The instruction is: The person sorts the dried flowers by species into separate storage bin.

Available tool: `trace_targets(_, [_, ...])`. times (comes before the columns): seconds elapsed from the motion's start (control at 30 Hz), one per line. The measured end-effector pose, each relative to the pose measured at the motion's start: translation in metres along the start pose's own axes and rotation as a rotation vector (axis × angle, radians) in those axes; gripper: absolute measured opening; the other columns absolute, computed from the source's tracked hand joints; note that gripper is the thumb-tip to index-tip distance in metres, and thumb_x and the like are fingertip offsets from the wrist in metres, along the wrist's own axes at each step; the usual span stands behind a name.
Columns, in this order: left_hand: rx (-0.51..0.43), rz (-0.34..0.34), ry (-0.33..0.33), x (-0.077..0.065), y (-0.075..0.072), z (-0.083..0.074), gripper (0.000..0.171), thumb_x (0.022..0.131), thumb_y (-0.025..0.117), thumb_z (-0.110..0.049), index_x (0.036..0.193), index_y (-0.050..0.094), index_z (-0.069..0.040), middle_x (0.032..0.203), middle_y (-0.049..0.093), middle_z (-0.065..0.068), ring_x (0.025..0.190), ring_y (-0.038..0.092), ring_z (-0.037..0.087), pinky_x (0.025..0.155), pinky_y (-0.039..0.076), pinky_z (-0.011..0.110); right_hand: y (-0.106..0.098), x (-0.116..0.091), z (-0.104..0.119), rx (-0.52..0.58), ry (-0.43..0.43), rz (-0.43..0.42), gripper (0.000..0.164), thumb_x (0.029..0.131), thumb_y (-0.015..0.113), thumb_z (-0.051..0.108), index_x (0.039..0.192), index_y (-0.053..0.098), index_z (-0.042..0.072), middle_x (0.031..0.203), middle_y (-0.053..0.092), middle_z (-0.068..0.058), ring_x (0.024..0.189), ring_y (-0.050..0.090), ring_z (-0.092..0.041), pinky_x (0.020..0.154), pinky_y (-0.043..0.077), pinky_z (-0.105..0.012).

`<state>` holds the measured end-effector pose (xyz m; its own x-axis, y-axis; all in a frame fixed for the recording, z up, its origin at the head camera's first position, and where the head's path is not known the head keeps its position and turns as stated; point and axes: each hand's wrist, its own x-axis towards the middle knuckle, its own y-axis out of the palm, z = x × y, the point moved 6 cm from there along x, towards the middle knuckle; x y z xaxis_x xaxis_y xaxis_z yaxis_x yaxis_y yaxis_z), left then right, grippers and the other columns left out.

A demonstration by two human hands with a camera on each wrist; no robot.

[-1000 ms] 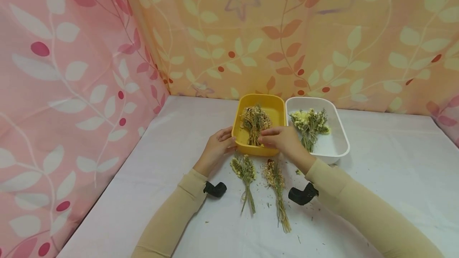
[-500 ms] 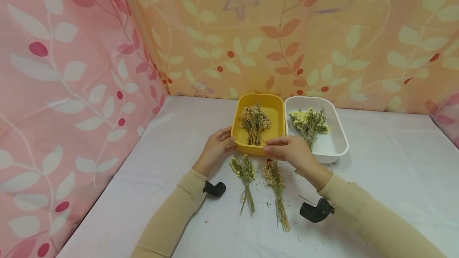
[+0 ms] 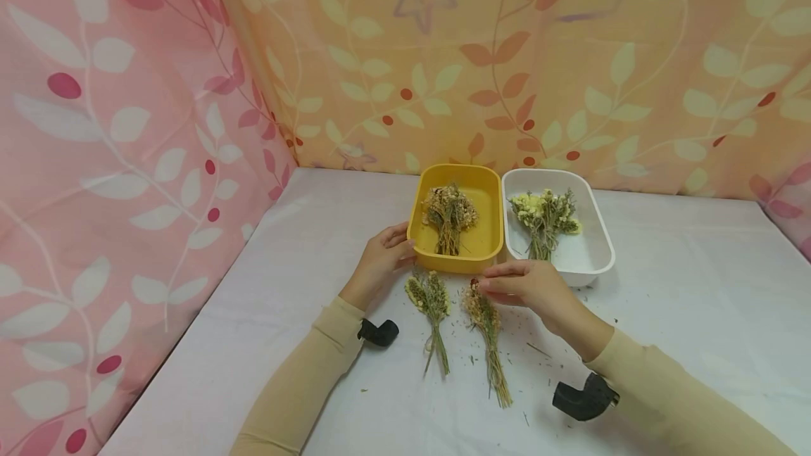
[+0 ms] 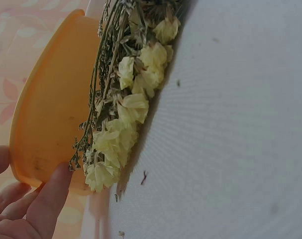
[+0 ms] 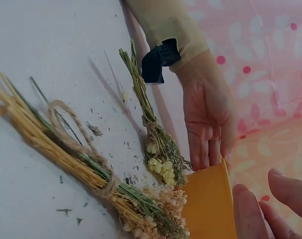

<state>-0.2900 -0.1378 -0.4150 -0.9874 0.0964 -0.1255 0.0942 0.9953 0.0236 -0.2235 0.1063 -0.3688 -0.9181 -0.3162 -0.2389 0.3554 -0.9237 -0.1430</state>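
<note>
My left hand (image 3: 383,255) holds the near left corner of a yellow plastic bin (image 3: 484,241), fingers at its rim and against its outer wall. In the bin lies a bunch of tan dried flowers (image 3: 450,213). Right of the bin's front edge, my right hand (image 3: 535,294) has thumb and fingers apart, holding nothing. Its fingertips overlap the head of a tan dried-flower bunch (image 3: 484,319), tied with twine, on the table. Beside that lies a pale-yellow dried-flower bunch (image 3: 434,305), whose blooms (image 4: 123,114) show close up in the left wrist view.
A white bin (image 3: 589,248) stands against the yellow one's right side, with a yellow-flowered bunch (image 3: 545,220) in it. Plant crumbs and bits of stem (image 3: 538,349) are scattered on the white tablecloth (image 3: 317,217). Patterned cloth (image 3: 380,55) hangs behind and at left.
My right hand has drawn back from the tan bunch inside the yellow bin, moving right and toward me over the front edge. My left hand stays at the bin's corner.
</note>
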Motion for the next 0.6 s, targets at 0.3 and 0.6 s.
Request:
trace_targets(0.3, [-0.012,-0.004,-0.002,0.000,-0.001,0.000,0.051,0.100,0.059,-0.009,0.149,0.044,-0.007,0.148,0.052,0.018,0.128,0.058,0.036,0.101,0.055,0.043,-0.003,-0.010,-0.014,-0.023,0.023,0.020,0.044,0.090,0.074,0.017,0.123,0.064,-0.010,0.103,0.077,-0.005,0.091,0.073,-0.007,0.090,0.061,-0.033])
trace_targets(0.6, [-0.011,-0.008,-0.014,0.002,-0.001,0.003,0.052,0.100,0.059,-0.009,0.150,0.044,-0.008,0.148,0.052,0.017,0.127,0.059,0.035,0.099,0.057,0.040,-0.005,-0.016,-0.030,0.018,0.050,0.034,0.041,0.090,0.073,0.013,0.120,0.065,-0.013,0.100,0.078,-0.005,0.089,0.073,-0.008,0.088,0.061,-0.030])
